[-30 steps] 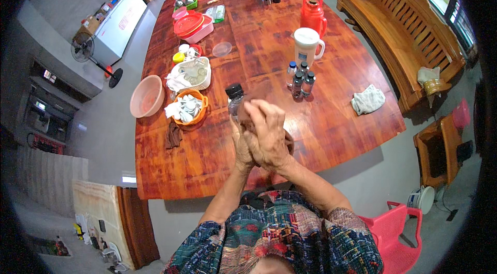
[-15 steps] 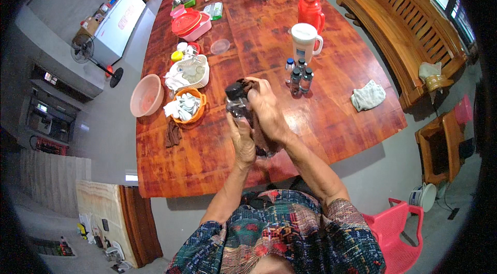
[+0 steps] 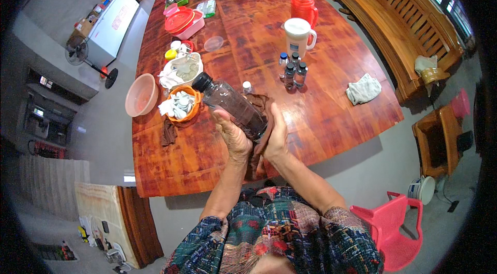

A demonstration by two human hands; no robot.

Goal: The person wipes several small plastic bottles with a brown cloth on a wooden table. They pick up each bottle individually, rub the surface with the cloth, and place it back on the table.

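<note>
Stretching away from the person, a broad, glossy red-brown wooden table (image 3: 326, 131) is carrying a tall white lidded plastic pitcher (image 3: 297, 41). Four small clear bottles with dark or blue caps (image 3: 290, 76) are standing bunched just on the pitcher's near side, probably grouped there to leave the hands room. To the pitcher's left and nearer the person, a large clear bottle with a black cap (image 3: 233, 107) is leaning in the air, its cap pointing up and leftward. The left hand (image 3: 236, 137) is holding it along the palm, fingers fairly straight rather than wrapping, seemingly so that the bottle can turn freely. The right hand (image 3: 277, 131) is pressing a crumpled dark-brown cloth (image 3: 262, 102) against the opposite side, and the cloth is presumably giving it grip and contact. Both wrists are coming close together around the bottle's base, likely steadying its heavier tilt, while both forearms are slanting inward from the lower edge and the elbows are sitting wider apart.
</note>
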